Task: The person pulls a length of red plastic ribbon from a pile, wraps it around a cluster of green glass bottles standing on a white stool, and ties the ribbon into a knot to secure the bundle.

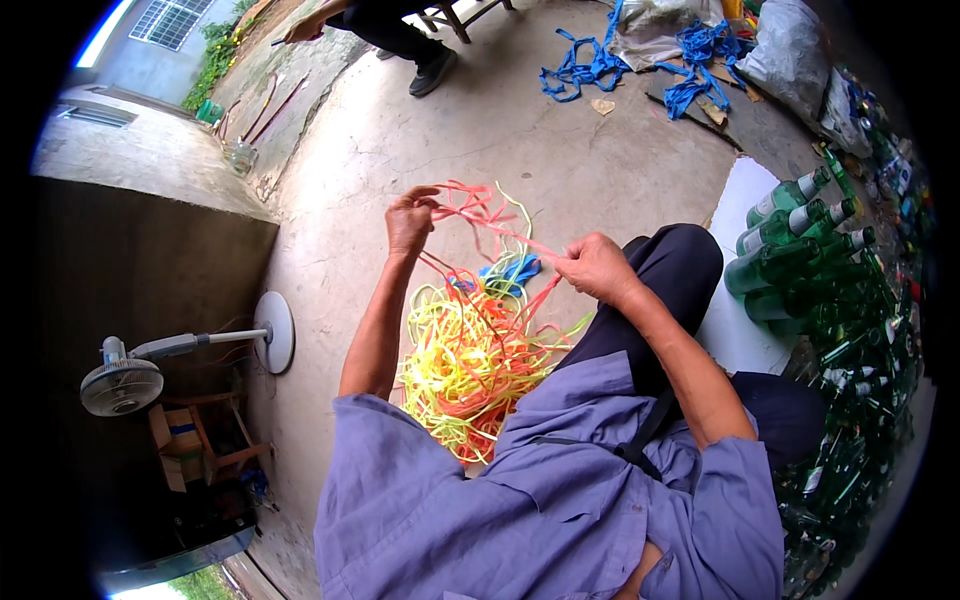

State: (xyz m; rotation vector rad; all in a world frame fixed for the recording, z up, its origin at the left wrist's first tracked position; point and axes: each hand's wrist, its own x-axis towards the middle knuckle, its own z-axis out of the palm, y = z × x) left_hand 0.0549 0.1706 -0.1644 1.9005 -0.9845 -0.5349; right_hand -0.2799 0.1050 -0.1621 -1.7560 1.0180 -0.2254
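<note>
My left hand (410, 220) is raised over the floor, its fingers closed on pinkish-red cord. Lower and to the right, my right hand (594, 266) pinches the same kind of cord. A stretch of red cord (500, 232) runs between the two hands, with loose loops hanging near the left one. Beneath them, against my legs, lies a big tangled heap of yellow, orange and red cord (462, 362). Strands lead from the heap up to both hands. A scrap of blue strap (512, 272) shows at the heap's far edge.
Green glass bottles (780, 250) stand on a white board (735, 330) at right, beside a large bottle pile (850, 420). Blue straps (580, 65) and sacks (790, 45) lie far right. At left are a fan (122, 385) and a wooden stool (210, 435). Another person's shoe (432, 72) is ahead.
</note>
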